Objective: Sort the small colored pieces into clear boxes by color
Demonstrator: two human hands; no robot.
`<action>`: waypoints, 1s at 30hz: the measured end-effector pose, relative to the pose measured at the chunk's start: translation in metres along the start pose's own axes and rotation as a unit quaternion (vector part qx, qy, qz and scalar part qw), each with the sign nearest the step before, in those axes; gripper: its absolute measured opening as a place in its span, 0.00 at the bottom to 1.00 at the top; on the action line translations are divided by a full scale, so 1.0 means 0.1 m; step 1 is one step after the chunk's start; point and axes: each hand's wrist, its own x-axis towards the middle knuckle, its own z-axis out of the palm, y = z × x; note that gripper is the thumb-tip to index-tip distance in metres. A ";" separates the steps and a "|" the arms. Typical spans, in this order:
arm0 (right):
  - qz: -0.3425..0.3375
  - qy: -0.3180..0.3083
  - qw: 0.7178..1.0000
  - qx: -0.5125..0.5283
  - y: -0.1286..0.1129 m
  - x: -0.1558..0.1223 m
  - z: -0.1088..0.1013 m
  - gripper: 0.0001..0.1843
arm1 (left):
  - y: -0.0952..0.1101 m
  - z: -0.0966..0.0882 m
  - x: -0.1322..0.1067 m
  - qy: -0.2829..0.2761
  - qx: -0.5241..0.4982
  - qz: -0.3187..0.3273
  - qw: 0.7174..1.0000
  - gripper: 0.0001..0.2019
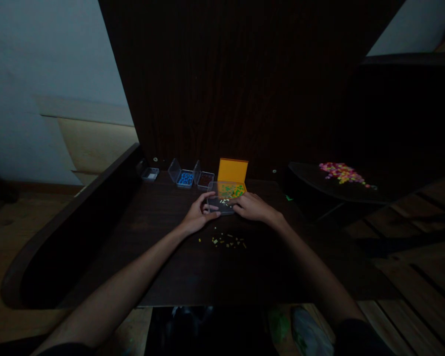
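Note:
A clear plastic box with a few pale pieces in it lies on the dark table before me. My left hand grips its left side, thumb at the front and fingers behind. From the right, my right hand reaches to the box with curled fingers at the pale pieces; anything between the fingertips is too small to tell. Nearer to me, small yellowish pieces lie scattered on the table. Just behind the box stands an open yellow case with green and yellow bits inside.
Open clear boxes hold blue pieces and dark red pieces at the back. Left of them sits a small clear box. A colourful heap lies on a dark surface at right. A raised side panel borders the table's left.

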 end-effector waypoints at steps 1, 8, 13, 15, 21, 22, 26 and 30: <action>-0.001 0.000 1.000 0.002 0.00 0.01 0.02 0.18 | 0.00 0.00 0.00 0.000 0.001 -0.001 1.000 0.34; 0.009 0.002 1.000 -0.005 0.03 0.02 0.05 0.21 | -0.02 0.00 0.01 -0.003 -0.006 0.002 1.000 0.34; 0.016 -0.001 1.000 -0.011 0.04 0.00 0.04 0.20 | -0.01 0.00 0.01 -0.002 -0.003 -0.003 1.000 0.34; 0.018 0.005 1.000 -0.010 0.04 0.00 0.04 0.20 | -0.01 0.00 0.00 -0.002 -0.004 -0.004 1.000 0.34; 0.002 0.014 1.000 0.001 0.04 0.00 0.07 0.19 | -0.02 -0.01 0.01 -0.005 -0.008 0.010 1.000 0.34; 0.002 0.013 1.000 0.002 0.04 -0.01 0.06 0.19 | -0.02 -0.01 0.01 -0.005 -0.008 0.011 1.000 0.33; 0.004 0.041 0.999 0.034 0.01 -0.08 0.01 0.20 | -0.01 -0.01 0.00 -0.006 -0.004 0.004 1.000 0.33; -0.035 0.054 0.991 0.118 -0.06 -0.23 -0.05 0.14 | 0.00 0.00 0.00 -0.005 -0.008 0.003 1.000 0.34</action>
